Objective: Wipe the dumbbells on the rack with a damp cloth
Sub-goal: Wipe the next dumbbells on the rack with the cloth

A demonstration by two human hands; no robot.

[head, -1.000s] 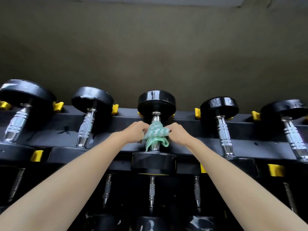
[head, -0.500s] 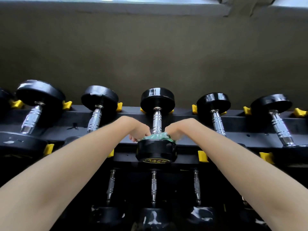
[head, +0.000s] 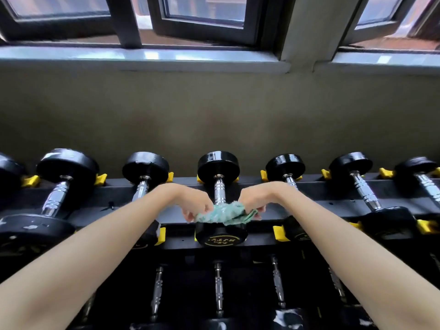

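Pinching the green cloth (head: 221, 214) by its ends with left hand (head: 195, 206) and right hand (head: 252, 201), wrapped against the middle dumbbell (head: 219, 188) handle just above its near head on the top rack (head: 321, 195).

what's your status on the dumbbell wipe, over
Left grip and right grip each pinch an end of the green cloth. Cloth draped over handle of centre dumbbell, at its near head. Nothing blocking.

Fuzzy cloth (head: 223, 214) — glossy dumbbell (head: 218, 167), chrome handle (head: 219, 190)
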